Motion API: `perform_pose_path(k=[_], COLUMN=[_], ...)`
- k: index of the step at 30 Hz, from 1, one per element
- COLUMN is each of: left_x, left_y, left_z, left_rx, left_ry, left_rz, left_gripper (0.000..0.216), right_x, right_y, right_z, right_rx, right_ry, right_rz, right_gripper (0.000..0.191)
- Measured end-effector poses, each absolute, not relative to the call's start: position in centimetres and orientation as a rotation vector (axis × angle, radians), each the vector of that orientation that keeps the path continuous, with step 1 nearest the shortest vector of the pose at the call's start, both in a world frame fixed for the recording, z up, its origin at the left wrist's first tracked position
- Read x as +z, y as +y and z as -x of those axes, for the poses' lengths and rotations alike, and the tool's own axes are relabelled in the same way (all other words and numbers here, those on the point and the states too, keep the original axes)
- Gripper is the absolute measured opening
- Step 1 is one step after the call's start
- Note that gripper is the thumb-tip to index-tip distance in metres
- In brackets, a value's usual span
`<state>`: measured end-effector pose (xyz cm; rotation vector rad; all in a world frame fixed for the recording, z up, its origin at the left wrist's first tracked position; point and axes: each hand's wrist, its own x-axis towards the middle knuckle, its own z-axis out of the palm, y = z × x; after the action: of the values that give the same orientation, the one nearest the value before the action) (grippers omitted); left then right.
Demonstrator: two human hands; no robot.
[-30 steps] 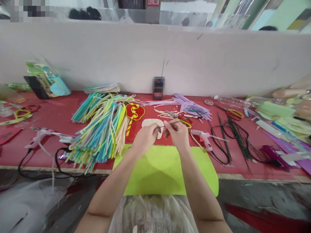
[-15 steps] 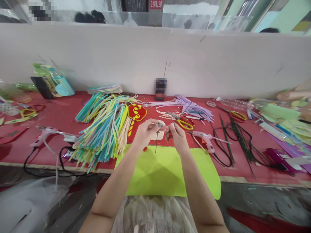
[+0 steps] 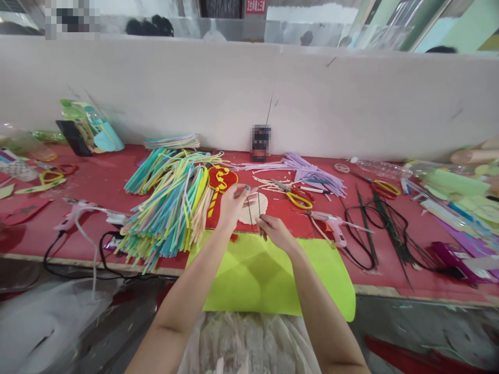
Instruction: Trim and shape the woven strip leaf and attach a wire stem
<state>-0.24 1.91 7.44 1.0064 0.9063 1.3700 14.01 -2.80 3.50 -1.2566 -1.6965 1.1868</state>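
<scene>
My left hand [image 3: 233,205] is raised over the red table and pinches the top of a thin dark wire [image 3: 258,210] that hangs down. My right hand [image 3: 273,230] sits lower and pinches the wire's lower end, just above the lime-green sheet [image 3: 265,278]. Behind the hands lies a cream fan-shaped piece [image 3: 255,208] on a red sheet. A red and yellow ornament [image 3: 220,178] lies beside a big heap of coloured strips [image 3: 171,200] to the left.
Yellow-handled scissors [image 3: 298,196] and a pink glue gun [image 3: 331,223] lie right of my hands, with dark wires [image 3: 384,223] and purple strips [image 3: 312,174] beyond. Another glue gun [image 3: 76,214] with a black cable lies at the left. A beige partition wall [image 3: 249,98] closes the back.
The wire, held roughly level a second ago, now hangs upright. My right hand has dropped down along it toward the green sheet while my left hand stayed up.
</scene>
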Motion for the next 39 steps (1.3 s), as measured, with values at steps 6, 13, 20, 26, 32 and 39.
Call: perform_pose_path(k=[6, 13, 20, 26, 32, 39], left_x=[6.6, 6.5, 6.4, 6.0, 5.5, 5.3], left_y=[2.5, 2.4, 2.7, 3.1, 3.4, 3.8], left_z=[0.1, 0.1, 0.0, -0.3, -0.6, -0.8], left_rx=[1.417, 1.333, 1.346, 1.352, 1.329, 1.263], left_ry=[0.946, 0.929, 0.897, 0.864, 0.856, 0.864], left_rz=[-0.951, -0.941, -0.902, -0.870, -0.879, -0.867], left_gripper=[0.014, 0.022, 0.026, 0.025, 0.027, 0.026], right_x=[3.1, 2.4, 2.3, 1.9, 0.8, 0.5], right_y=[-2.9, -2.7, -2.6, -2.4, -2.5, -2.8], right_z=[-13.4, -12.8, -12.8, -12.7, -12.2, -12.4], right_rx=[1.248, 1.239, 1.108, 1.032, 1.290, 1.249], right_ry=[-1.747, -1.773, -1.762, -1.747, -1.514, -1.534], right_rz=[1.269, 1.266, 1.273, 1.250, 1.304, 1.317], right_gripper=[0.038, 0.036, 0.033, 0.041, 0.046, 0.042])
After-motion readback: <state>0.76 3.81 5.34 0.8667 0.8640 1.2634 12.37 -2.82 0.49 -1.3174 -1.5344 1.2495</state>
